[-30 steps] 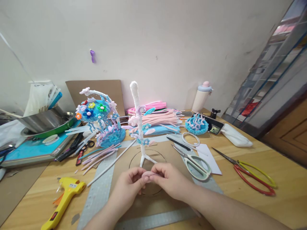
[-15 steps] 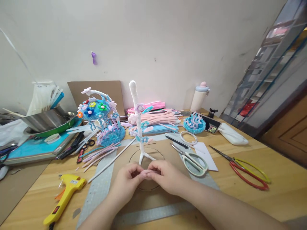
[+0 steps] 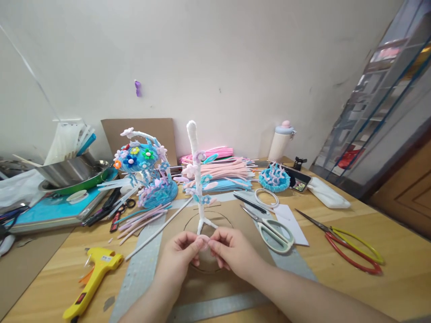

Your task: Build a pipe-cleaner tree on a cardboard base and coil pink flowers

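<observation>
A short pale pink fuzzy strip (image 3: 203, 237), bent into a small arch, is pinched between my left hand (image 3: 182, 251) and my right hand (image 3: 229, 249). Both hands are closed, thumbs against fingertips, at the front of a brown cardboard sheet (image 3: 235, 282) with a circle drawn on it. Just beyond them a white wrapped stem (image 3: 193, 143) stands upright on splayed feet, with pink, lilac and blue flowers and leaves along it.
A yellow glue gun (image 3: 97, 278) lies at the left. White-handled scissors (image 3: 278, 235) and red-and-yellow scissors (image 3: 353, 249) are at the right. Behind stand a blue flowered model (image 3: 158, 193), bundles of pipe cleaners (image 3: 225, 170) and a bottle (image 3: 281, 142).
The pink strip has bent from nearly straight into an arch. My fingers have shifted around it. The view has tilted slightly, so everything sits a little lower.
</observation>
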`<state>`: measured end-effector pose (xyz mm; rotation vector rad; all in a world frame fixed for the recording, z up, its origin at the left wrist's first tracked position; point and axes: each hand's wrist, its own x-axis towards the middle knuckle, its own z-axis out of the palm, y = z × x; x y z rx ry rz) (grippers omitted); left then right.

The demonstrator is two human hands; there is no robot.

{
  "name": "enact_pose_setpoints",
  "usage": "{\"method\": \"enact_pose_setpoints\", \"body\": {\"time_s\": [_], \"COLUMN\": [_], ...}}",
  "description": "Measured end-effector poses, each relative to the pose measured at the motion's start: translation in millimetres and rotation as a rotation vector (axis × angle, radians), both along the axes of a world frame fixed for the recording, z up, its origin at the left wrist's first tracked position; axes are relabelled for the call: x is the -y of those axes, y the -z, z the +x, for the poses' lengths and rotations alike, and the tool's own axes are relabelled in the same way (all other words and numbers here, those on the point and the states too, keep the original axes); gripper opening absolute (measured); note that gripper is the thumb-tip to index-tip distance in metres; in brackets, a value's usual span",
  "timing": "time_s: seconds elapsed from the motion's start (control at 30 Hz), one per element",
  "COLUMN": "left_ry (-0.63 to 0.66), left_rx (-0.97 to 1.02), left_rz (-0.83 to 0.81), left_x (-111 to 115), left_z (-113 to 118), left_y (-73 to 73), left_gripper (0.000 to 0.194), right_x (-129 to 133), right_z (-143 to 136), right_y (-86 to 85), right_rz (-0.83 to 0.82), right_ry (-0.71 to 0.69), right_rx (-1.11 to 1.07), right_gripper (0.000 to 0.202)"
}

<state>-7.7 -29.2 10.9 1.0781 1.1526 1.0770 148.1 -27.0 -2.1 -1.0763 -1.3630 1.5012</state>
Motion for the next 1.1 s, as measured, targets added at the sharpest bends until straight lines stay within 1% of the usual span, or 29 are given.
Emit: {"method": "enact_pose_setpoints", "body": {"time_s": [0.1,0.2,0.33,0.43,0.53,0.6,0.63,0.7,0.73,0.77,0.8,0.87,0.9,0.93,1.0,1.03,1.1], "left_ry": [-0.026,-0.066,-0.105,-0.078,-0.083,-0.121,-0.140,-0.162,-0.149,-0.109,-0.034,0.144,0.210,0.282,0.405,0.462,0.532], "left_rx": [0.073,0.140,0.232,0.314,0.259,0.193,0.150,-0.002,-0.127,-0.271,-0.427,-0.733,-0.871,-0.994,-1.178,-1.235,-1.283], "left_rz": [-0.016,-0.026,-0.057,-0.104,-0.095,-0.056,-0.029,0.055,0.118,0.198,0.290,0.437,0.484,0.512,0.544,0.552,0.571], "left_x": [4,8,14,17,14,11,8,3,0,-3,-6,-11,-14,-16,-21,-23,-27], "left_z": [3,8,18,22,19,14,10,2,-2,-6,-10,-15,-17,-18,-20,-21,-22], "left_y": [1.3,2.5,1.8,0.1,-1.0,-0.5,0.5,5.1,8.7,13.3,18.4,28.4,32.2,34.5,34.3,32.1,25.7], "left_gripper": [0.029,0.031,0.034,0.032,0.033,0.043,0.047,0.043,0.039,0.037,0.040,0.061,0.067,0.068,0.057,0.054,0.057], "right_x": [0,2,7,8,4,0,-3,-10,-14,-17,-20,-25,-27,-28,-30,-30,-31], "right_z": [-5,-9,-12,-10,-5,-2,0,3,5,6,7,8,8,8,8,7,6], "right_y": [1.9,2.0,-0.6,-3.4,-4.2,-2.8,-1.6,1.2,2.7,4.1,5.4,8.2,9.7,11.3,14.6,16.0,17.7], "right_rz": [-0.089,-0.158,-0.174,-0.189,-0.258,-0.311,-0.333,-0.367,-0.380,-0.389,-0.396,-0.405,-0.405,-0.403,-0.397,-0.394,-0.382], "right_ry": [0.004,0.014,0.021,0.015,-0.001,0.003,0.015,0.051,0.068,0.084,0.100,0.121,0.127,0.129,0.120,0.116,0.126], "right_rx": [-0.135,-0.231,-0.311,-0.322,-0.351,-0.404,-0.431,-0.470,-0.479,-0.484,-0.487,-0.495,-0.503,-0.513,-0.537,-0.550,-0.577], "right_gripper": [0.045,0.045,0.043,0.044,0.042,0.040,0.040,0.040,0.041,0.042,0.043,0.045,0.045,0.045,0.045,0.045,0.044]}}
